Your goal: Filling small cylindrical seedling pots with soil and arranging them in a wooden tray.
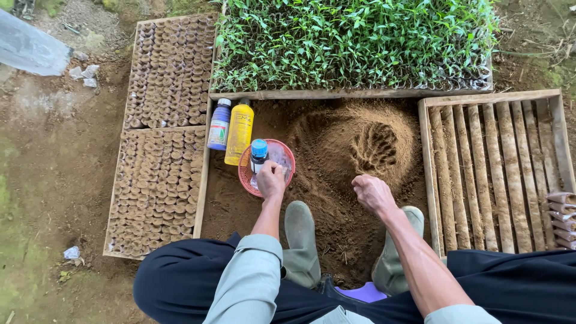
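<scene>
Bottle (258,153) at left hand (271,180), right hand (372,193) apart

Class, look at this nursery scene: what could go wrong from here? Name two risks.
1. The left hand is at the small bottle in the red basket; it might tip or spill.
2. The two tall bottles stand on loose soil by a wooden frame; a knock might topple them.

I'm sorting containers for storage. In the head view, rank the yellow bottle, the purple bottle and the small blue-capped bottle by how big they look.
1. Yellow bottle, tallest.
2. Purple bottle, slightly shorter; it stands beside the yellow one, so the comparison is fair.
3. Small blue-capped bottle, in the red basket by the left hand, clearly smallest.
</scene>
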